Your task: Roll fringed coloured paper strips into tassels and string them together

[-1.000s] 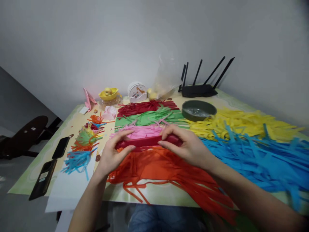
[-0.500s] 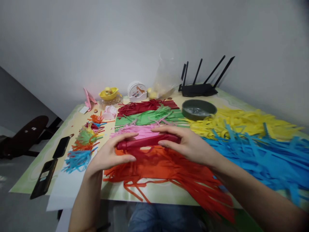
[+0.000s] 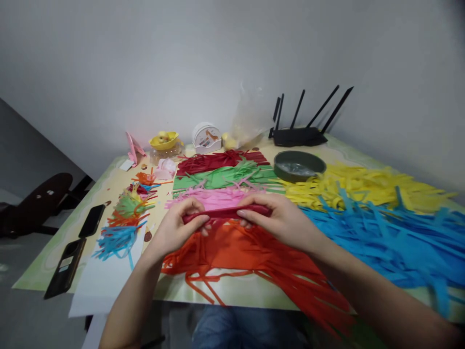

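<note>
A roll of dark red paper [image 3: 221, 213] stretches level between my two hands above the table. My left hand [image 3: 185, 223] pinches its left end, thumb in front and fingers curled behind. Toward the other end, my right hand [image 3: 271, 215] grips it between thumb and fingers. Below lies an orange fringed paper sheet [image 3: 232, 249], its loose strips spreading to the lower right past the table edge. Just beyond my hands are pink fringed paper [image 3: 214, 198], green fringed paper [image 3: 203, 180] and dark red fringed paper [image 3: 203, 164].
Yellow strips [image 3: 370, 184] and blue strips [image 3: 392, 242] cover the right side. A dark green round dish [image 3: 300, 178] and a black router [image 3: 300, 137] stand behind. At left are small tassels [image 3: 116, 240], two phones [image 3: 92, 220] and white paper [image 3: 105, 283].
My left hand has moved slightly right and closed its fingers on the roll, which was held more loosely. The right hand is nearly in the same place.
</note>
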Demonstrator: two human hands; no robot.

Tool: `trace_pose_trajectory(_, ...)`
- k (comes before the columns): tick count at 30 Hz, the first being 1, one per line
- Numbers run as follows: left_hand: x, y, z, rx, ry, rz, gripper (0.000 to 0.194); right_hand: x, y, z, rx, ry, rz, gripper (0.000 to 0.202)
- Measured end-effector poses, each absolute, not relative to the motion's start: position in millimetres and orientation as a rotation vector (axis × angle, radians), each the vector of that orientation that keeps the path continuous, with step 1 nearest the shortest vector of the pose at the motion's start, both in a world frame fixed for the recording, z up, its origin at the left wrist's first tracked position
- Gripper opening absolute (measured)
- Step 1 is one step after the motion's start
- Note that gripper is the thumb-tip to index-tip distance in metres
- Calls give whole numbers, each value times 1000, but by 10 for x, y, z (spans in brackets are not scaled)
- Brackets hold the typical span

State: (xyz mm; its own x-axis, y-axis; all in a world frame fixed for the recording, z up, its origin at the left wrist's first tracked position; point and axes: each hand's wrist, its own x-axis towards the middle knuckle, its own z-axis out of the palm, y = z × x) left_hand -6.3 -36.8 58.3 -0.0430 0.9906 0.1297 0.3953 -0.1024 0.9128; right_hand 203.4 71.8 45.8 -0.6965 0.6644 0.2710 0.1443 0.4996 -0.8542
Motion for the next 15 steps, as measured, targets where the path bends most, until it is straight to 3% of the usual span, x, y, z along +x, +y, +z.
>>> trace_pose_trajectory(5, -59, -403, 497, 1315, 1501, 1327, 21, 2028, 652, 348, -628, -1891, 1375, 24)
trace_pose_trajectory(15, -74, -539, 413, 1387, 1645, 1362, 25, 2094, 597, 414, -598, -1940, 1261, 19)
